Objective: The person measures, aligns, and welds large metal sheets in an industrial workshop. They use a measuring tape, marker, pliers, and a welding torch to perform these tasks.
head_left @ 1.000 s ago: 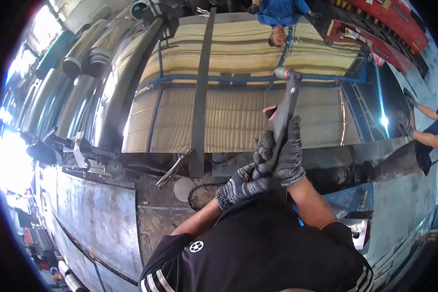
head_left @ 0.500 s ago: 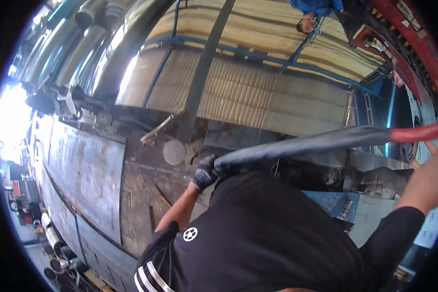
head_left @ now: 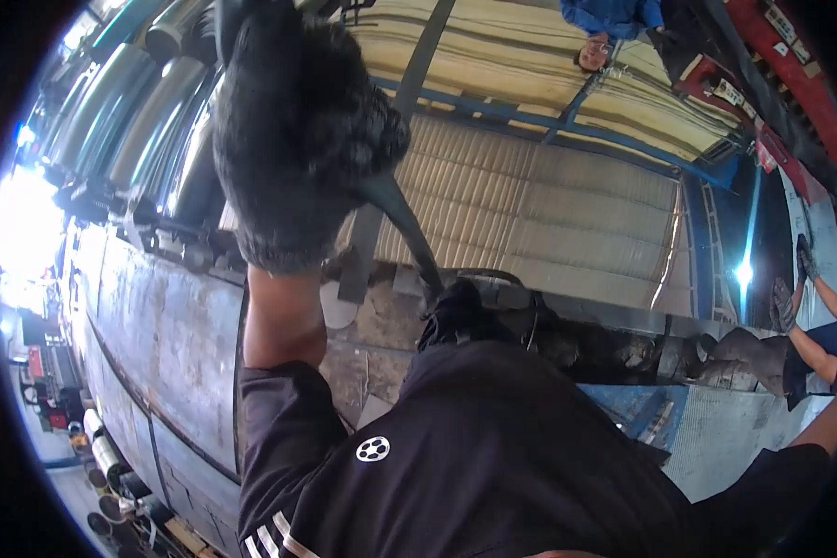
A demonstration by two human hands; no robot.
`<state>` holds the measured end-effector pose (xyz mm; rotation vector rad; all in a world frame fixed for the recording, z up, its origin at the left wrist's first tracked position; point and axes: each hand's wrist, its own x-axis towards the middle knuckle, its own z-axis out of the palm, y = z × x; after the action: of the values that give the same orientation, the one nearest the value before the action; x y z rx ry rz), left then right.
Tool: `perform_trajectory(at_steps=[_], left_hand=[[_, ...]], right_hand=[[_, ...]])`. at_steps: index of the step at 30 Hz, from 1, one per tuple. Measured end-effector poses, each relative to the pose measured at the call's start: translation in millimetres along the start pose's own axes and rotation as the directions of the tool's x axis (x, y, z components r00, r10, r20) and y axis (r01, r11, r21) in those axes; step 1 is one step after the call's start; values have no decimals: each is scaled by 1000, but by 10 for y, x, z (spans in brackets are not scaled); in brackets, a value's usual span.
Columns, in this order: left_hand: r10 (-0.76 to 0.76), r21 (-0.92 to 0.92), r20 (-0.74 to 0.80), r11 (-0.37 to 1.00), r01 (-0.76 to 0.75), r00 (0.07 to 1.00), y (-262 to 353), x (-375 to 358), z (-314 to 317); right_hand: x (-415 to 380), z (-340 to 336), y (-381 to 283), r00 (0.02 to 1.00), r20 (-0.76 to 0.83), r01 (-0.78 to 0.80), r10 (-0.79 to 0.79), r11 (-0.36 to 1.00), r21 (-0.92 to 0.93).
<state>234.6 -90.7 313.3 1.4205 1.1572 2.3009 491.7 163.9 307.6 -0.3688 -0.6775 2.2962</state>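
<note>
- Our left hand (head_left: 298, 139) is up high in a fuzzy dark glove. Its fingers (head_left: 363, 121) are curled tight around the top of a dark bar (head_left: 405, 223).
- The dark bar slants down from the fingers to the rusty bench (head_left: 158, 316) below them.
- We cannot see our right hand, only that arm at the edge.
- Far off to the side of the fingers, a co-worker's gloved hand (head_left: 783, 302) is held up.

Hard daylight is blowing out the left edge into white glare and glinting along the curved silver metal ducts (head_left: 112, 121). A fisheye lens is bending everything toward a black circular border. The dark knitted glove (head_left: 293, 130) is looming close, soft and out of focus, its underside falling into shadow.
</note>
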Motion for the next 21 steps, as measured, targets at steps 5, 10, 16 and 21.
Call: perform_trajectory(at_steps=[5, 10, 16, 21], left_hand=[[-371, -467, 470, 665, 583, 801, -900, 1025, -26], [-591, -18, 299, 782, 623, 749, -2308, 1472, 64], [-726, 171, 182, 688, 705, 664, -4020, 1159, -383], [-355, 700, 205, 704, 116, 912, -4597, 1026, -656]], right_hand=[[636, 58, -608, 999, -22, 47, -50, 992, -115], [1528, 83, -1108, 994, -84, 55, -73, 978, -200], [2823, 33, -1389, 986, -166, -21, -32, 952, -307], [4018, -257, -1222, 967, -248, -148, 57, 920, -364]])
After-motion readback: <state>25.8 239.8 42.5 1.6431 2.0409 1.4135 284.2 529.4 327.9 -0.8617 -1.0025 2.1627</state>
